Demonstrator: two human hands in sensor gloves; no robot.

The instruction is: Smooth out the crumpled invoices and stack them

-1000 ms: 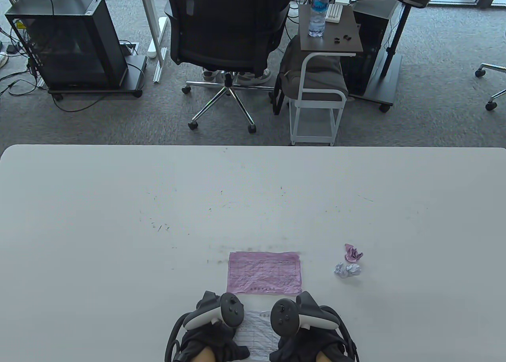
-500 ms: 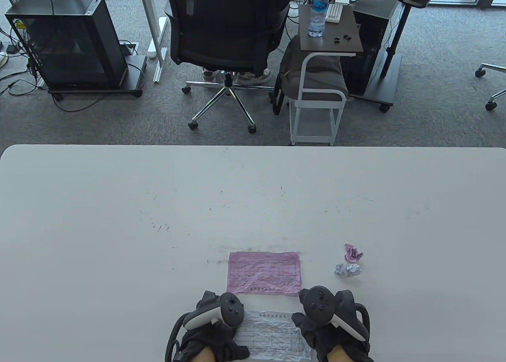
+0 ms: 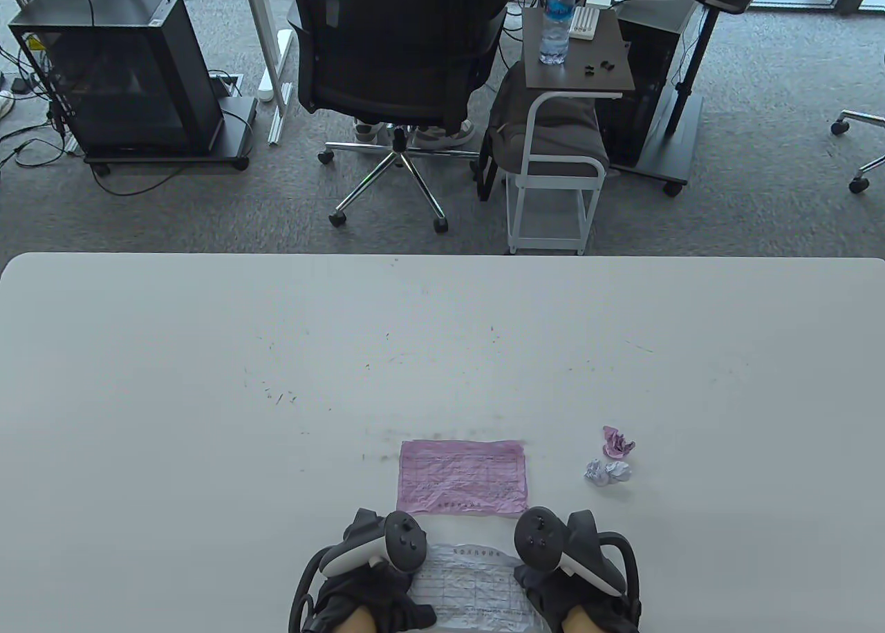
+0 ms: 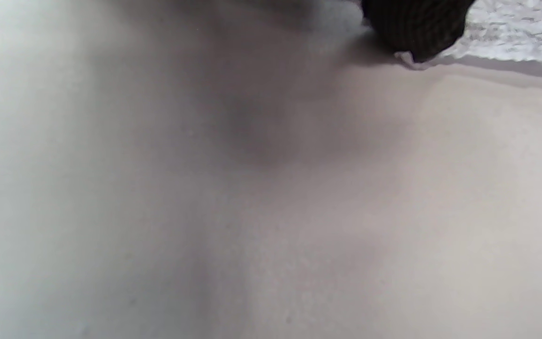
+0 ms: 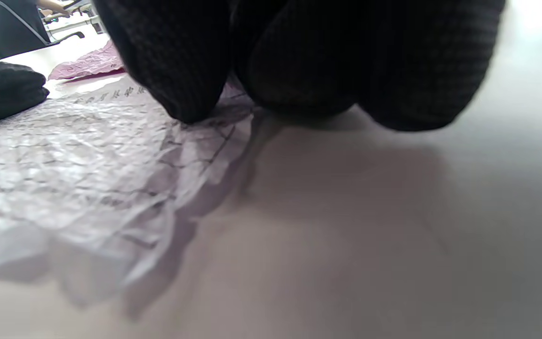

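A white creased invoice (image 3: 470, 584) lies at the table's near edge between my hands. My left hand (image 3: 366, 546) rests on its left end; in the left wrist view one fingertip (image 4: 417, 28) presses the sheet's corner (image 4: 511, 33). My right hand (image 3: 553, 560) rests on its right end, and its fingertips (image 5: 308, 56) press down at the wrinkled white invoice (image 5: 87, 165) edge. Just beyond lies a flattened pink invoice (image 3: 462, 477), also visible in the right wrist view (image 5: 87, 63). To the right sit a pink crumpled ball (image 3: 617, 442) and a white crumpled ball (image 3: 608, 472).
The white table (image 3: 276, 356) stretches away beyond the papers. Past its far edge stand an office chair (image 3: 397, 45) with a person seated, a small side table (image 3: 577, 73) with a water bottle (image 3: 556, 21), and a computer case (image 3: 110, 73).
My right hand slid rightward across the white invoice, uncovering more of it, then came back a little to the left. The left hand stayed put.
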